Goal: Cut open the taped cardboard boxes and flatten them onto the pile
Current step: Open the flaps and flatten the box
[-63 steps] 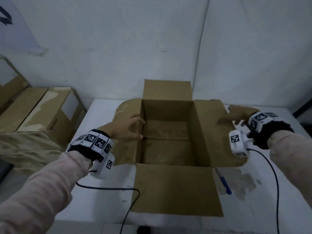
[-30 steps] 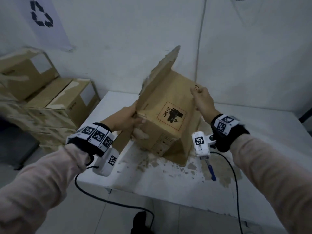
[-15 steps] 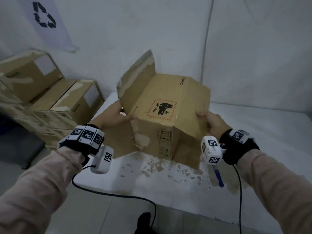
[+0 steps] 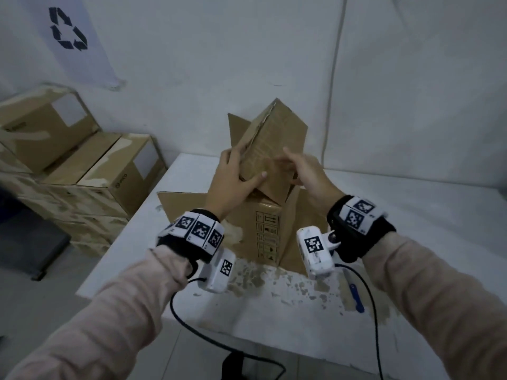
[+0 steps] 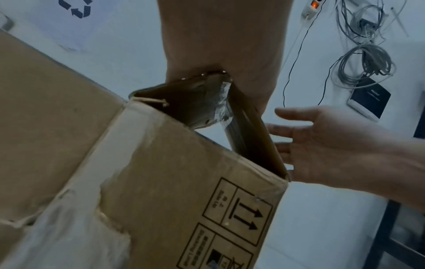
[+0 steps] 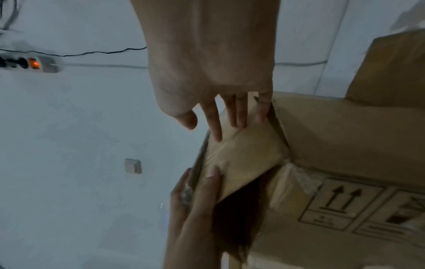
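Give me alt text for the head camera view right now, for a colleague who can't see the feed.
A person's left hand grips, and right hand reaches for, the raised flaps of an opened cardboard box standing on a white table. A blue-handled cutter lies on the table near the right wrist, and taped boxes are stacked at left.

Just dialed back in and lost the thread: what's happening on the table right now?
A person is working on an opened cardboard box standing on the white table. The left hand grips one raised top flap, thumb across its face. The right hand is open, straight fingers against the flaps from the other side. The box is not flattened yet. A blue cutter lies on the table by the right wrist. More taped boxes are stacked to the left.
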`<action>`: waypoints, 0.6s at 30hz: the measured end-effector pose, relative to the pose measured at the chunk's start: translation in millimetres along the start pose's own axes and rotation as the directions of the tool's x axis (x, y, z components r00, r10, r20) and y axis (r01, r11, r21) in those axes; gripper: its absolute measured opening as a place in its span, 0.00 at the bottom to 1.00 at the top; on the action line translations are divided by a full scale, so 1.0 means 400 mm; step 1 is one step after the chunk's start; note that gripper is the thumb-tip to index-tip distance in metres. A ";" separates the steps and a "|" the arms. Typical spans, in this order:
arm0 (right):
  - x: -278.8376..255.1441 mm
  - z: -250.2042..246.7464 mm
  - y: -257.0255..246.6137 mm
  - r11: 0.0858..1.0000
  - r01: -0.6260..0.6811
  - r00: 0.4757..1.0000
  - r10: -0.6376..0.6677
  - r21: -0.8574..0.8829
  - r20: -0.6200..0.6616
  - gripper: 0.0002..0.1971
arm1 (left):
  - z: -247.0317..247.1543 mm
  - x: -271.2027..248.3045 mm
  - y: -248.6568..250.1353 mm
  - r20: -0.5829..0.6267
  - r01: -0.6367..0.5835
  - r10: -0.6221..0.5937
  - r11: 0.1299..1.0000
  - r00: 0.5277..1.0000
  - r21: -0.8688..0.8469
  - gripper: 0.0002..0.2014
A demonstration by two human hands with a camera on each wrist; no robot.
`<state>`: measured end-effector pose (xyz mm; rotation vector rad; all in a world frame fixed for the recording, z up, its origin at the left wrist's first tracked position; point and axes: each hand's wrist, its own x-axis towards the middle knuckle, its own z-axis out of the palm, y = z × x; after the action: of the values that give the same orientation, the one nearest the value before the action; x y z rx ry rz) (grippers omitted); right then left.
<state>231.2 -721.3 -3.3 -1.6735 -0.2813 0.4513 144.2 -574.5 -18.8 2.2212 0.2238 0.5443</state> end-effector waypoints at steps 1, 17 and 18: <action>0.015 -0.005 0.017 0.998 -0.022 0.995 0.028 0.060 -0.097 0.14 | 0.003 0.000 -0.004 -0.014 0.002 -0.002 1.000 1.000 -0.002 0.37; -0.033 -0.165 0.038 0.818 -0.052 0.943 0.229 -0.573 0.241 0.11 | 0.007 -0.016 -0.029 0.089 -0.083 0.067 0.979 0.994 0.186 0.21; -0.043 -0.175 0.046 0.814 -0.040 0.910 0.269 -0.580 0.315 0.13 | 0.012 -0.014 -0.026 0.100 -0.082 0.062 0.974 0.993 0.213 0.20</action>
<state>245.7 -793.8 -11.8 -2.1938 -0.6160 0.8959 141.6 -572.7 -31.1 2.4683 0.1613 0.4730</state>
